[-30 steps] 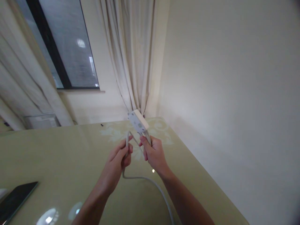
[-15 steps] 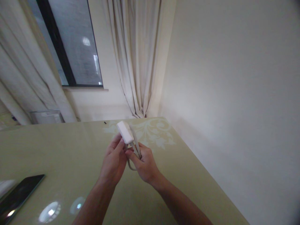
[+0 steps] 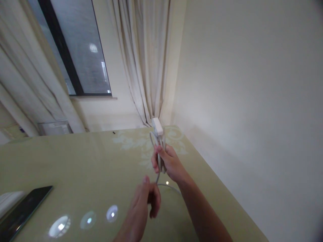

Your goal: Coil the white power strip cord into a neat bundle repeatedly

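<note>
A white rectangular block, which looks like a power adapter, stands up above my right hand. That hand is closed around its light grey cable, bundled in loops below the block. A loose strand hangs below the fingers and curves off to the right, behind my right forearm. My left hand is lower and nearer to me, slightly blurred. Its thumb sticks up, apart from loosely curled fingers, and nothing shows in its grasp. The strand passes right by its knuckles; whether they touch is unclear.
The glossy green table carries a dark tablet-like device and a white object at the left. A small black piece lies near the far edge. Curtains and a window are behind; a white wall borders the right.
The block and bundled cable have moved right and farther away with my right hand. My left hand has let go of the block and dropped toward me. A strand now hangs down.
</note>
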Motion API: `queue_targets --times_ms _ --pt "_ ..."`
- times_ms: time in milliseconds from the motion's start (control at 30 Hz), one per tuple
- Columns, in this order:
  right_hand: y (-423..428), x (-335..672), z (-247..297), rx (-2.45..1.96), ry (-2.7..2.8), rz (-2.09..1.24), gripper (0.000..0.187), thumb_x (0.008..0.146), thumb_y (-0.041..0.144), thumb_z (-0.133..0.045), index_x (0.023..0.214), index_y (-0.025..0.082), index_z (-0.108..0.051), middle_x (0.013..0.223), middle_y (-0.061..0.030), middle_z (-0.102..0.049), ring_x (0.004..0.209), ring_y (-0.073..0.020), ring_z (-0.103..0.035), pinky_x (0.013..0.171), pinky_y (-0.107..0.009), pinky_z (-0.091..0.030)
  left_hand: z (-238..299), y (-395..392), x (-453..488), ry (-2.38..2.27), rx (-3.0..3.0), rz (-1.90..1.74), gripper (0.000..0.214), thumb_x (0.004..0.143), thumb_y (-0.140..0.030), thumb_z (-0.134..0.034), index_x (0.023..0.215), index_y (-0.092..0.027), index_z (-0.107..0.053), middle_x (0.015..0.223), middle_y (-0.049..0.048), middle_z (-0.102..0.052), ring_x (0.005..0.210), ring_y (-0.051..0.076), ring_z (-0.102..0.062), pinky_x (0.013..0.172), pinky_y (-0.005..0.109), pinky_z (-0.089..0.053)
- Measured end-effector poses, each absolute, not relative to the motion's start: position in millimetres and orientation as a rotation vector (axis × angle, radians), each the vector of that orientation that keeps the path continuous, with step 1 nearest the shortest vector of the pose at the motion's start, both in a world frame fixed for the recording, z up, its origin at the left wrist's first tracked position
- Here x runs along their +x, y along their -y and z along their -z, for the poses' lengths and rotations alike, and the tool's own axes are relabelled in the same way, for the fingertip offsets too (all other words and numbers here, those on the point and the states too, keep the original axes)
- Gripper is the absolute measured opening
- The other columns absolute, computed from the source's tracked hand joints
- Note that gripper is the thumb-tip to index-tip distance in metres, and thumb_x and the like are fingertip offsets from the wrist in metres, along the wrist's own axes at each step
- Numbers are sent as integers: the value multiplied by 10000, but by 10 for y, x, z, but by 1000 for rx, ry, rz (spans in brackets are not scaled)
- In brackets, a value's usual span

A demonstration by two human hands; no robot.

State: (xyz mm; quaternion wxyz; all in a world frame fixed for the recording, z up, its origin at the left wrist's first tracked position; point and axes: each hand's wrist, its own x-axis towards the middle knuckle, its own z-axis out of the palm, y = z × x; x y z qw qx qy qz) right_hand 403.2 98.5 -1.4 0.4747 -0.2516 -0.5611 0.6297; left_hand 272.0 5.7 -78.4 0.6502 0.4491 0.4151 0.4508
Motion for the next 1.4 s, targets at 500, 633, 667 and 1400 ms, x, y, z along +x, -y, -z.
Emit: queue_targets --times_ms 500,633,667,1400 --pt "-320 4337 -432 -226 1230 -1841 563 916 770 -664 806 271 -427 406 167 -246 332 -51 -89 362 -154 -200 472 -534 2830 -715 129 -1150 182 1062 -137 -522 1046 -77 -693 886 130 -734 730 184 -724 696 298 -630" --pt "-301 4376 -488 -244 1225 -1707 552 919 706 -715 761 253 -441 442 156 -238 358 -39 -90 372 -152 -153 355 -970 2444 -838 70 -1355 215 1052 -25 -404 992 -128 -584 786 36 -626 565 71 -584 570 169 -566" --pt "-317 4384 -496 -276 1195 -1685 557 916 712 -714 767 256 -431 447 158 -234 362 -40 -80 365 -152 -144 331 -1078 2317 -864 74 -1372 223 1041 -3 -386 1009 -126 -570 798 37 -618 541 56 -555 530 144 -531" --pt "-907 3812 146 -801 1208 -1594 647 842 826 -701 811 253 -403 531 151 -310 403 -29 -176 354 -165 -138 423 -945 2259 -1221 1240 -1961 460 1012 -634 -612 1072 -181 -664 676 -64 -436 567 100 -388 482 188 -324"
